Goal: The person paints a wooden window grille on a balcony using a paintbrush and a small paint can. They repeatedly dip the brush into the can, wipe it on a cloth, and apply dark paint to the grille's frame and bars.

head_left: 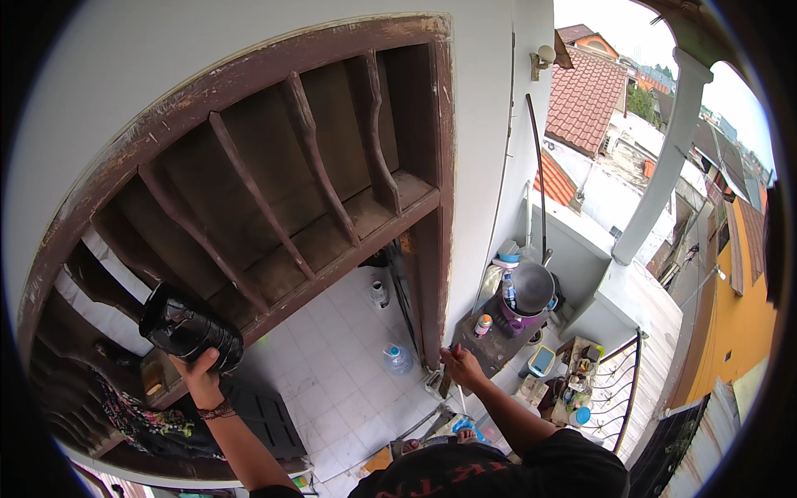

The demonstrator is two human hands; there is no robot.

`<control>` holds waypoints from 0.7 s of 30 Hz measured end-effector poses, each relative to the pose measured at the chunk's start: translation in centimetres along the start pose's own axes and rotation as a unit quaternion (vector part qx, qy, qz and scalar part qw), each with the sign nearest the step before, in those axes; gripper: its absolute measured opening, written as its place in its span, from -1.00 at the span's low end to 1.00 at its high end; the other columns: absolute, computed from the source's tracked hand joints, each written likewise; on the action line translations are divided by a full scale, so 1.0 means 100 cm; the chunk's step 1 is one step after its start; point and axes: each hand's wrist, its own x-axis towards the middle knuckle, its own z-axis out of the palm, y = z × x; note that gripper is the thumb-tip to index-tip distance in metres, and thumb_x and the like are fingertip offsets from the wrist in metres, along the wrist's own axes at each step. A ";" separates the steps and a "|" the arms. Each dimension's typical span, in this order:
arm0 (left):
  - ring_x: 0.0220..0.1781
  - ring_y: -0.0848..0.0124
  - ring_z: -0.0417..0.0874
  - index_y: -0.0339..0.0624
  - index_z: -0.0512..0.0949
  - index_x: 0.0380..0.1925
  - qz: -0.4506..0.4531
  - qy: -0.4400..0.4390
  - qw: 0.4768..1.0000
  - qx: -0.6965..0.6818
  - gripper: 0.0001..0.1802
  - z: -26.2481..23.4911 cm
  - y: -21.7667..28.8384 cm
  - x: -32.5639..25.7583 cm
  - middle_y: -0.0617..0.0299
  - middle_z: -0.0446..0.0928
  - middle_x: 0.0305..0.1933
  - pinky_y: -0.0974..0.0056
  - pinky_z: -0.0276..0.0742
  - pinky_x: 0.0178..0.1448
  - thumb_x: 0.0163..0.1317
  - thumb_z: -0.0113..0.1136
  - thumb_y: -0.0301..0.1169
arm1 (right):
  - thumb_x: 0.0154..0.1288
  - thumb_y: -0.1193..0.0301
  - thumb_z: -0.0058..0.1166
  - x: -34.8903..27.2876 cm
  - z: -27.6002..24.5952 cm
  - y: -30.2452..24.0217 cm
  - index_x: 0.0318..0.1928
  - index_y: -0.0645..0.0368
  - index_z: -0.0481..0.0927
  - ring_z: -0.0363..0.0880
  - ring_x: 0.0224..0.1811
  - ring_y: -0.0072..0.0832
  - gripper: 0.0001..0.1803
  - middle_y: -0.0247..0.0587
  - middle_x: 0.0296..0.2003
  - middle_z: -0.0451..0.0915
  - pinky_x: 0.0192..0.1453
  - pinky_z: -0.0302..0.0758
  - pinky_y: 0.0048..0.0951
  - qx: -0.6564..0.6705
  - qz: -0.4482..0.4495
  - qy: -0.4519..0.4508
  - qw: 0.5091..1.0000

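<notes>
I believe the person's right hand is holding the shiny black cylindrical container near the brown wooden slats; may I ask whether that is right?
Not quite: the head view shows the left hand, not the right hand, holding the shiny black cylindrical container near the brown wooden slats.

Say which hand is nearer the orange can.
Right. The right hand is just below the orange can in the picture; the left hand is far leftward, holding a black container.

Worn on the head, near, above and behind the grip of the left hand point(199, 373), looking widely downward past it to the floor point(332, 353).
</notes>
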 end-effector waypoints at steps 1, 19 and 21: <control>-0.01 0.23 0.62 -0.27 0.40 0.17 0.012 0.009 1.000 0.006 -0.14 0.002 -0.002 -0.002 0.15 0.55 -0.01 0.19 0.53 0.17 -0.29 0.50 -0.53 | 0.38 -0.20 -0.10 -0.005 -0.014 -0.002 -0.14 0.23 0.70 0.69 -0.12 -0.08 -0.32 0.08 -0.28 0.69 0.00 0.53 -0.18 -0.025 0.042 0.001 0.999; 0.30 0.23 0.45 -0.20 0.05 0.37 0.113 -0.151 0.943 0.276 0.18 0.069 -0.049 -0.153 0.01 0.30 0.33 0.14 0.48 0.34 -0.22 0.65 -0.42 | 0.32 0.40 0.22 -0.071 -0.135 -0.165 -0.12 0.35 0.56 0.62 -0.40 -0.48 -0.74 -0.16 -0.43 0.63 -0.31 0.54 -0.49 0.359 -0.307 -0.026 0.881; 0.15 0.24 0.59 -0.24 0.23 0.25 0.019 -0.147 0.966 0.211 0.07 0.084 -0.057 -0.164 0.04 0.46 0.17 0.19 0.56 0.22 -0.28 0.67 -0.31 | 0.30 0.41 0.22 -0.083 -0.134 -0.183 -0.14 0.34 0.55 0.63 -0.40 -0.46 -0.75 -0.12 -0.42 0.64 -0.32 0.55 -0.49 0.339 -0.370 -0.050 0.864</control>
